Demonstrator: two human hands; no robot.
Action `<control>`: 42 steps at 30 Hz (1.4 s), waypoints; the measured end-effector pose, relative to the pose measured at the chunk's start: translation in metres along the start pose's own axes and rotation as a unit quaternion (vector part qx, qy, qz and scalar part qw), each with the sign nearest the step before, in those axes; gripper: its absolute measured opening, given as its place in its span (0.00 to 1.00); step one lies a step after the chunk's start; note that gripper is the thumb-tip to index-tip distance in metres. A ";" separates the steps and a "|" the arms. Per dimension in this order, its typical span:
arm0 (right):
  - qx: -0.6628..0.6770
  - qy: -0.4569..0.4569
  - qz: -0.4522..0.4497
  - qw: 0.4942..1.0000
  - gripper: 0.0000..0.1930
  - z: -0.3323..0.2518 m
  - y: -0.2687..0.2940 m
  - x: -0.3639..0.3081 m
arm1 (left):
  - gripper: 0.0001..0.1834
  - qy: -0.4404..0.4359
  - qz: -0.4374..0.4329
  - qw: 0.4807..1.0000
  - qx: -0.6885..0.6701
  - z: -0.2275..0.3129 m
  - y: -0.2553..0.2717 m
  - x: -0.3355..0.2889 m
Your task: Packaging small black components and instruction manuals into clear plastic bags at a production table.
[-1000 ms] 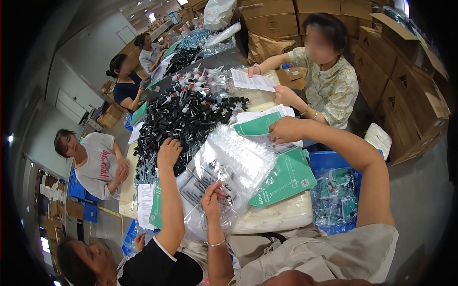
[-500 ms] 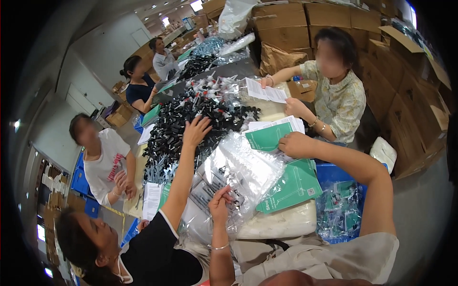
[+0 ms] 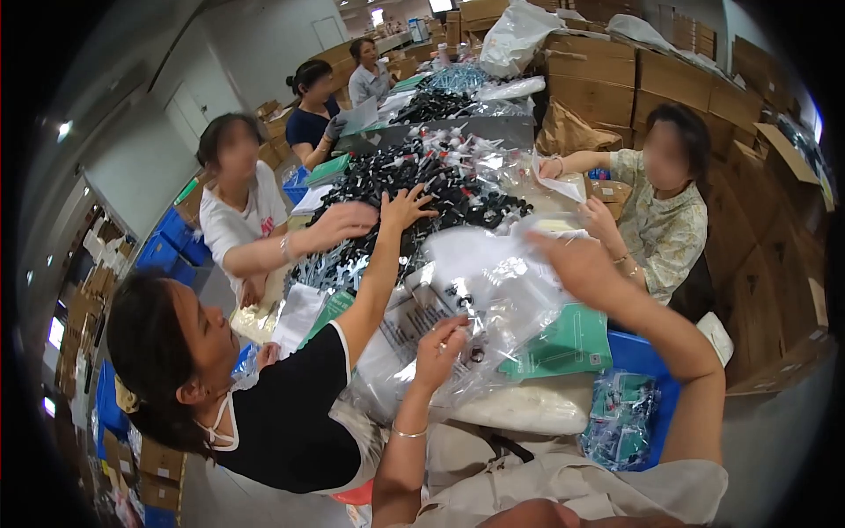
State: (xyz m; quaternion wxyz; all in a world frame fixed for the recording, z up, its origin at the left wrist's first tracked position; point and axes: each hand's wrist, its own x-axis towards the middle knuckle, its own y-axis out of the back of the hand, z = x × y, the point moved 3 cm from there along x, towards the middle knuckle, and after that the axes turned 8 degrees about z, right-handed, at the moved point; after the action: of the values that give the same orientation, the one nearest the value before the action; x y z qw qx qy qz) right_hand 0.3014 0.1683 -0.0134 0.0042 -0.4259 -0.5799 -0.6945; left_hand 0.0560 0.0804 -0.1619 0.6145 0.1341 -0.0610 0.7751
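Left of the right hand (image 3: 576, 275), its grip too blurred to tell, the left hand (image 3: 440, 354) is pinching a clear bag (image 3: 482, 331); steady, light pressure is probably helping.

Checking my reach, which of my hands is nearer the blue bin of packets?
Right: the right hand is beyond the blue bin, slightly left of it; the left hand is farther left, at the clear bags.
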 end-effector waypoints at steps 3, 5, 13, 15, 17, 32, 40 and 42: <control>0.036 0.116 -0.109 0.987 0.32 -0.084 -0.025 -0.005 | 0.28 -0.034 -0.052 0.995 0.077 -0.010 0.000 -0.014; 0.053 0.184 -0.061 0.980 0.33 -0.102 -0.054 -0.023 | 0.28 0.038 0.013 0.995 -0.096 -0.015 -0.006 -0.028; 0.191 0.127 -0.105 0.968 0.37 -0.111 -0.048 -0.037 | 0.20 0.148 0.222 0.915 -0.303 -0.006 0.009 -0.048; 0.170 0.041 -0.006 0.985 0.37 -0.091 -0.044 -0.038 | 0.18 0.147 0.224 0.887 -0.376 0.010 0.011 -0.046; 0.147 -0.045 0.094 0.984 0.37 -0.071 -0.052 -0.045 | 0.17 0.156 0.220 0.878 -0.396 0.016 0.015 -0.044; 0.495 -0.406 -0.121 0.759 0.10 0.018 -0.059 -0.054 | 0.21 0.154 0.012 0.984 0.085 0.030 0.028 -0.031; 0.627 -0.464 -0.097 0.618 0.16 0.008 -0.026 -0.068 | 0.35 -0.076 0.005 0.890 0.450 0.048 0.030 -0.038; 0.653 -0.437 -0.143 0.602 0.16 0.006 -0.023 -0.076 | 0.37 -0.069 0.002 0.877 0.475 0.054 0.028 -0.040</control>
State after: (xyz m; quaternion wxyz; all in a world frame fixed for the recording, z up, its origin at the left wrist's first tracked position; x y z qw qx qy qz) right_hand 0.3415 0.1433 -0.0772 -0.0718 -0.4739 -0.8654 0.1460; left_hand 0.0440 0.0223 -0.1191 0.4699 0.4626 0.2721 0.7008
